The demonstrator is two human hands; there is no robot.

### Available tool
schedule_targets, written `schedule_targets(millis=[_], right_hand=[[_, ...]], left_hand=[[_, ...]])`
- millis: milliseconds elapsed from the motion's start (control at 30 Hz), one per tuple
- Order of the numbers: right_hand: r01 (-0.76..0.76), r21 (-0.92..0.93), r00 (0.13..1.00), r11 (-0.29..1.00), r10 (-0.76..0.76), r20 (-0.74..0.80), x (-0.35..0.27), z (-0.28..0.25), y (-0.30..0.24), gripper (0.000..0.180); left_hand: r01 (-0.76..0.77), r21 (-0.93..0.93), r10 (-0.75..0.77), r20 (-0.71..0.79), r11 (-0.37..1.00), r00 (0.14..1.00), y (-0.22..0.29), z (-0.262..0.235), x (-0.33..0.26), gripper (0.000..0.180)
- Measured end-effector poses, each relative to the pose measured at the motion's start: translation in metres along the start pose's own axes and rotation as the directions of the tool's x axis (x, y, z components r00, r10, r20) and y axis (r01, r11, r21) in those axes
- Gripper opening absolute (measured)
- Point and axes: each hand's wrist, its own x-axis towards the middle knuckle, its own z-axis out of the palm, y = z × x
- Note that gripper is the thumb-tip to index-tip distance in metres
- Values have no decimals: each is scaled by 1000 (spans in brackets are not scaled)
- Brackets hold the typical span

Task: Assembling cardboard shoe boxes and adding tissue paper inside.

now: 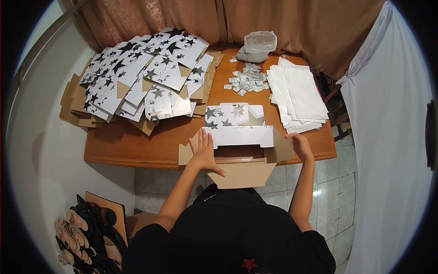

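L hand (204,154) lay splayed against the L side of the part-folded star-print carton (239,136), clasping nothing, prob. to steady it; R hand (302,147) was at the R flap (281,150), its grip too blurred to tell. Carton sat at the tabletop's (123,146) near edge, front panel (242,176) overhanging, prob. so it could swing free. Beyond, apparently w/in reach: stacked flat cartons (159,68) L, sachets (249,81) mid, white sheets (301,93) R.

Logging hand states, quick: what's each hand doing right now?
Left hand: open, spread at the left end of the carton.
Right hand: at the right flap; whether it grips cannot be told.
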Motion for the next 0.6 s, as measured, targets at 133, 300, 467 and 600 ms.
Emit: schedule_targets(millis=[133,300,467,600], right_hand=[[178,28,984,984,-178,8,1,51,2,38],[274,-788,868,552,-495,-45,5,107,18,79],[27,-917,897,398,-414,-153,1,133,11,99],[-46,-941,889,336,-415,-192,7,135,18,99]], left_hand=[[32,11,-32,4,999,999,5,-1,0,164],[23,-9,-23,-16,1000,1000,4,1,0,163],[6,-12,-6,-50,1000,999,1,3,-1,159],[-3,-30,1,-34,1000,999,-1,-6,-6,151]])
